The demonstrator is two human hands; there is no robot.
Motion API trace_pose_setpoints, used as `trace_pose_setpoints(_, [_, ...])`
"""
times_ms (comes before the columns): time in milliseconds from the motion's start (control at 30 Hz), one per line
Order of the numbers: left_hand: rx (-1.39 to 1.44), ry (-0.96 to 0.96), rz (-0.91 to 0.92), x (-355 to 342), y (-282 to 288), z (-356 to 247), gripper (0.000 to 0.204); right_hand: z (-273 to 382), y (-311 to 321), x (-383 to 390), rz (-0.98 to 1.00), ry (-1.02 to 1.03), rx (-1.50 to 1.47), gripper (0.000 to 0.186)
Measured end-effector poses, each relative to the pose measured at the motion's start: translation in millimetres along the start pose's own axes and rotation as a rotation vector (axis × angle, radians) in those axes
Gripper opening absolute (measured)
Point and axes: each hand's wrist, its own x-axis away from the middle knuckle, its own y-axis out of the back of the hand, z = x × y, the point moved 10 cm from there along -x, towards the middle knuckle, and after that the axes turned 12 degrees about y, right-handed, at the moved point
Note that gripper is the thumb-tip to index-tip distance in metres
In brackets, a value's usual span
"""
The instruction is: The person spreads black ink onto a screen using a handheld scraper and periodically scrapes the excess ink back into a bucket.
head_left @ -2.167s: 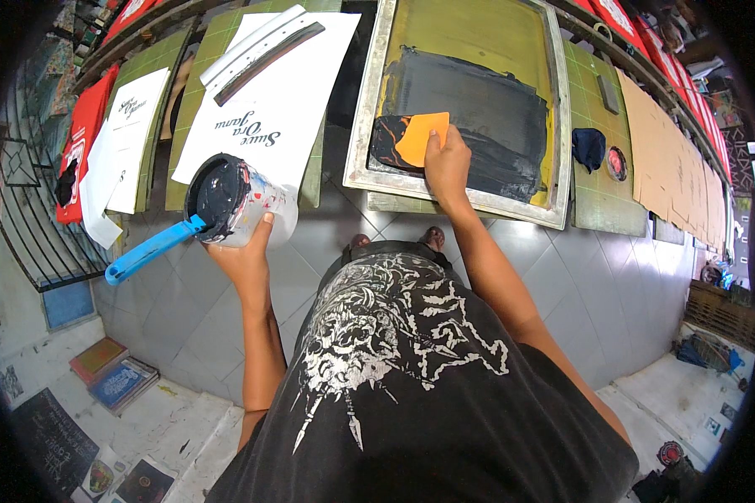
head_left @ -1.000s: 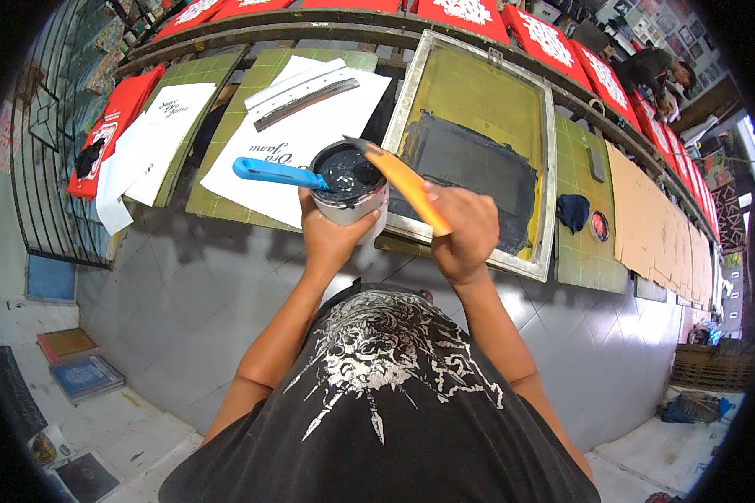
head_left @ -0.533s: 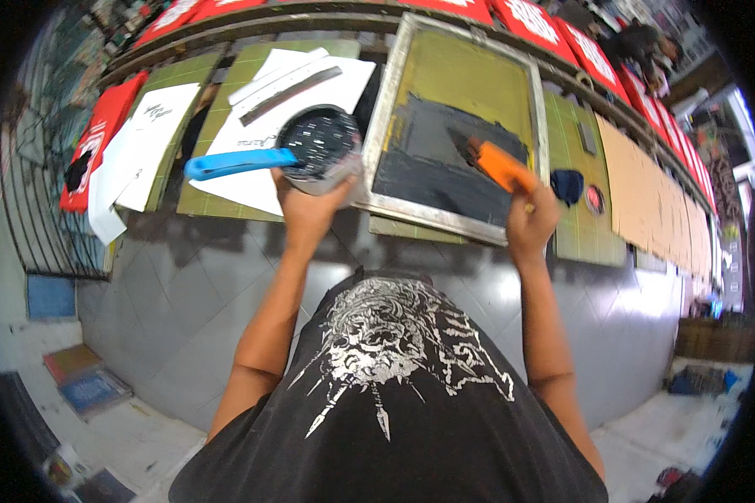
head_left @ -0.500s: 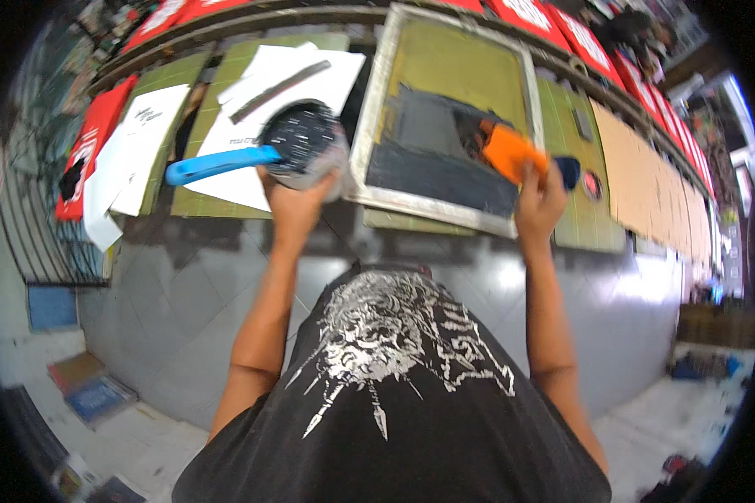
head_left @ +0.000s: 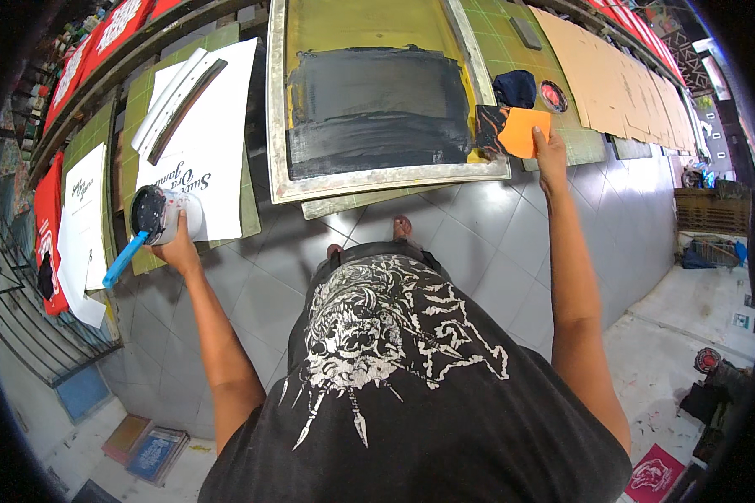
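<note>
My left hand [head_left: 178, 249] is closed around a whitish tub [head_left: 190, 210] of dark ink, tilted and held off to the left. From the tub's mouth sticks a blue handle [head_left: 126, 260]; the end inside is hidden. Out to the right, my right hand [head_left: 552, 159] pinches an orange scraper card [head_left: 526, 132] whose left end is smeared with dark ink. That inked end overlaps the right rail of a screen-printing frame [head_left: 377, 189]; whether it touches, I cannot tell. Dark ink [head_left: 377, 96] covers the nearer part of the frame's yellow mesh [head_left: 369, 21].
White printed sheets [head_left: 218, 126] with a long dark-edged squeegee [head_left: 187, 109] lie on the left board. Beyond the card are a dark blue cloth [head_left: 514, 88], a small round red-centred tin [head_left: 553, 96] and brown cardboard [head_left: 612, 84]. Red shirts [head_left: 126, 33] line the far side.
The view has shifted. My left hand has carried the tub left, away from the frame. My right hand has brought the orange card from over the mesh to the frame's right rail.
</note>
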Motion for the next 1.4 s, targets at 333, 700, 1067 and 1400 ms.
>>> trace_pose_setpoints(333, [-0.136, 0.148, 0.028, -11, 2, 55, 0.077, -1, -11, -2, 0.032, 0.021, -0.010, 0.032])
trace_pose_setpoints(700, [-0.255, 0.180, 0.475, 138, -140, -61, 0.047, -21, -27, -10, 0.148, -0.133, -0.157, 0.031])
trace_pose_setpoints(1067, [-0.206, 0.614, 0.533, 134, -196, -20, 0.063, -23, -50, -1, 0.319, -0.108, 0.035, 0.026])
trace_pose_setpoints(1400, [-0.272, 0.640, 0.495, 134, -187, -34, 0.053, -14, -107, 18, 0.365, -0.158, 0.052, 0.023])
